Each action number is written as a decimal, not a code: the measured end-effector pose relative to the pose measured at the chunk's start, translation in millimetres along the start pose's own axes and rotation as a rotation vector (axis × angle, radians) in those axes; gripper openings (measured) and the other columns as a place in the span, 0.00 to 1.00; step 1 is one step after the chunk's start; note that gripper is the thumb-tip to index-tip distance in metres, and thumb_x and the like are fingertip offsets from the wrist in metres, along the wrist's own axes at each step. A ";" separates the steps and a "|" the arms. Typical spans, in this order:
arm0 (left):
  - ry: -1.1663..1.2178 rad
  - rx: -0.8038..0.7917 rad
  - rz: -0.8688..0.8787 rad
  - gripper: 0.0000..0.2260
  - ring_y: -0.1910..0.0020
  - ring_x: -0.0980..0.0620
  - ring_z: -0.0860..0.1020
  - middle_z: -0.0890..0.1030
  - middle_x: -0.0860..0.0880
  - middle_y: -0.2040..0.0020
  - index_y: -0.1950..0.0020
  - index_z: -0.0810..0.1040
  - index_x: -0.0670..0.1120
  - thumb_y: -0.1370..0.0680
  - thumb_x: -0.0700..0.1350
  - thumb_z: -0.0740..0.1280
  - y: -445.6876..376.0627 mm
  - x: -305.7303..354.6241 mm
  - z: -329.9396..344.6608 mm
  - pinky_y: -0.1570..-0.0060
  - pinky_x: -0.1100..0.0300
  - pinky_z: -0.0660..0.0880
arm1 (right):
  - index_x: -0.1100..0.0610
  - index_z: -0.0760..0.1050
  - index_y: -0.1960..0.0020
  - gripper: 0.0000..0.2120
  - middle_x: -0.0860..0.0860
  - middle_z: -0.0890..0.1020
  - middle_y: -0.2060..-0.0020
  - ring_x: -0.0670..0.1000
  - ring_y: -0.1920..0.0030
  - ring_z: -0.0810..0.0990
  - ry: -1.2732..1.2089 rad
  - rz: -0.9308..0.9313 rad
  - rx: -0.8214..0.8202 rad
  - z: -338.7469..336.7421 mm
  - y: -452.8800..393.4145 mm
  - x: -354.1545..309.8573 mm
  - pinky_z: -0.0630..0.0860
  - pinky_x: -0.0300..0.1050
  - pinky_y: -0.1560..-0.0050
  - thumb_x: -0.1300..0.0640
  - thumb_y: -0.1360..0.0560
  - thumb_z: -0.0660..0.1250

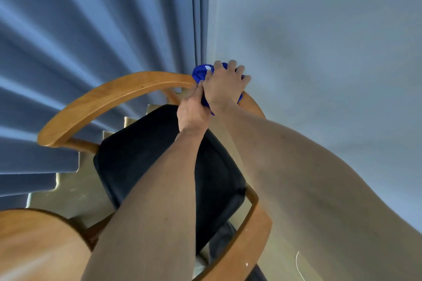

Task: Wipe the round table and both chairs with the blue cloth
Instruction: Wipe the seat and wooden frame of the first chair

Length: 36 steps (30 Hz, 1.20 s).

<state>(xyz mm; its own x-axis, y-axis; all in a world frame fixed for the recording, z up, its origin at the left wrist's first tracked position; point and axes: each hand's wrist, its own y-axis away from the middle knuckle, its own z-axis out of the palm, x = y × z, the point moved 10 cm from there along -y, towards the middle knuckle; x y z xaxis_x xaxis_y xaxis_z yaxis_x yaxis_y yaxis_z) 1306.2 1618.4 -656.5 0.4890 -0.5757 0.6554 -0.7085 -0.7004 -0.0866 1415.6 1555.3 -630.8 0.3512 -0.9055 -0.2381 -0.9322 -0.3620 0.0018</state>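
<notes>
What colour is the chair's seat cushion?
Black, with the seat cushion clearest in the head view.

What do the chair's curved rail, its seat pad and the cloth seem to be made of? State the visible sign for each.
Curved rail: probably varnished wood, with honey-brown grain and a soft sheen.
Seat pad: likely upholstery fabric, matte black.
Blue cloth: soft textile, bunching in folds under both hands.
</notes>
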 end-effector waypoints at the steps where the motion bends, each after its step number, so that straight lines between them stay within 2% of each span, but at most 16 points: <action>1: 0.007 -0.025 0.002 0.18 0.59 0.49 0.79 0.81 0.51 0.55 0.39 0.76 0.50 0.26 0.34 0.66 6.1 5.6 3.3 0.60 0.52 0.79 | 0.52 0.75 0.45 0.11 0.53 0.75 0.47 0.56 0.47 0.70 0.003 0.016 0.008 -5.2 5.9 10.3 0.64 0.54 0.46 0.49 0.20 0.56; 4: 0.068 -0.120 0.001 0.22 0.56 0.50 0.79 0.80 0.53 0.51 0.36 0.73 0.53 0.26 0.34 0.63 27.1 22.6 15.0 0.57 0.51 0.80 | 0.53 0.74 0.42 0.15 0.54 0.75 0.45 0.57 0.46 0.71 0.029 0.067 0.046 -22.7 24.9 42.3 0.66 0.55 0.45 0.48 0.18 0.53; 7: -0.007 -0.232 -0.060 0.28 0.49 0.47 0.78 0.76 0.50 0.40 0.28 0.64 0.55 0.25 0.36 0.62 62.8 21.3 22.3 0.50 0.47 0.78 | 0.53 0.74 0.39 0.16 0.55 0.75 0.44 0.58 0.45 0.71 0.025 0.129 0.056 -32.3 46.3 73.1 0.65 0.55 0.44 0.48 0.18 0.52; 8: -0.103 -0.253 -0.113 0.29 0.42 0.44 0.76 0.73 0.47 0.34 0.25 0.59 0.54 0.24 0.39 0.62 78.0 8.3 20.4 0.44 0.46 0.76 | 0.53 0.73 0.39 0.16 0.55 0.75 0.44 0.58 0.45 0.71 0.024 0.144 0.059 -34.3 53.1 81.0 0.65 0.54 0.44 0.49 0.18 0.52; 10: -0.273 -0.288 -0.323 0.31 0.28 0.40 0.64 0.60 0.40 0.24 0.21 0.49 0.52 0.20 0.47 0.61 112.3 -36.5 8.2 0.32 0.43 0.66 | 0.52 0.73 0.38 0.15 0.55 0.75 0.44 0.58 0.45 0.72 0.020 0.172 0.064 -36.6 65.1 96.0 0.64 0.54 0.44 0.50 0.19 0.53; 12: -0.366 -0.336 -0.498 0.31 0.24 0.39 0.57 0.52 0.37 0.22 0.20 0.46 0.51 0.18 0.52 0.58 152.1 -82.3 -4.5 0.29 0.42 0.60 | 0.52 0.73 0.39 0.14 0.55 0.75 0.46 0.58 0.46 0.72 0.008 0.204 0.064 -36.7 79.9 113.9 0.64 0.54 0.44 0.51 0.19 0.53; 17: -0.469 -0.407 -0.653 0.30 0.29 0.38 0.62 0.53 0.35 0.23 0.20 0.51 0.49 0.19 0.51 0.58 233.9 -137.5 -14.1 0.34 0.43 0.63 | 0.53 0.71 0.38 0.13 0.57 0.75 0.48 0.59 0.49 0.72 0.058 0.235 0.091 -30.8 123.5 146.5 0.64 0.54 0.47 0.53 0.19 0.54; 20: -0.466 -0.469 -0.682 0.29 0.31 0.38 0.64 0.55 0.35 0.23 0.21 0.53 0.49 0.20 0.49 0.60 272.3 -137.8 0.1 0.35 0.43 0.64 | 0.54 0.70 0.37 0.13 0.58 0.73 0.48 0.59 0.50 0.72 0.084 0.213 0.091 -24.9 151.9 158.4 0.63 0.53 0.49 0.54 0.19 0.55; 25: -0.430 -0.517 -0.696 0.23 0.36 0.39 0.69 0.63 0.37 0.29 0.27 0.63 0.48 0.22 0.47 0.62 312.4 -121.0 17.3 0.37 0.45 0.68 | 0.57 0.65 0.32 0.17 0.58 0.73 0.47 0.58 0.51 0.74 0.110 0.192 -0.008 -1.8 201.6 182.2 0.65 0.52 0.47 0.53 0.20 0.56; 29: -0.426 -0.459 -0.694 0.18 0.40 0.41 0.71 0.68 0.40 0.35 0.32 0.68 0.47 0.22 0.45 0.61 330.1 -110.4 0.1 0.42 0.48 0.67 | 0.55 0.66 0.34 0.16 0.59 0.74 0.46 0.60 0.48 0.75 0.105 0.220 -0.104 6.8 225.8 195.9 0.65 0.55 0.45 0.52 0.20 0.55; 33: -0.418 -0.369 -0.752 0.16 0.39 0.41 0.71 0.70 0.41 0.37 0.33 0.69 0.46 0.21 0.44 0.59 364.8 -106.0 -26.5 0.39 0.47 0.66 | 0.56 0.68 0.39 0.12 0.60 0.72 0.43 0.59 0.44 0.74 0.057 0.229 -0.205 7.1 256.1 202.0 0.71 0.52 0.53 0.53 0.19 0.55; 36: -0.421 -0.300 -0.760 0.15 0.38 0.41 0.71 0.72 0.41 0.37 0.34 0.70 0.46 0.20 0.44 0.57 394.5 -102.4 -42.2 0.36 0.47 0.64 | 0.57 0.70 0.40 0.12 0.61 0.72 0.42 0.59 0.43 0.73 0.042 0.175 -0.224 4.0 277.5 197.8 0.70 0.50 0.57 0.52 0.19 0.55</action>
<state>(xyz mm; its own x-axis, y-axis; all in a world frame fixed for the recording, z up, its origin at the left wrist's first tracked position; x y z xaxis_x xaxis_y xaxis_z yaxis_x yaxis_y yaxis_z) 955.2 1418.9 -726.1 0.9805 -0.1522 0.1240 -0.1940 -0.8482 0.4928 1226.0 1276.6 -681.3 0.1941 -0.9654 -0.1745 -0.9380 -0.2347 0.2551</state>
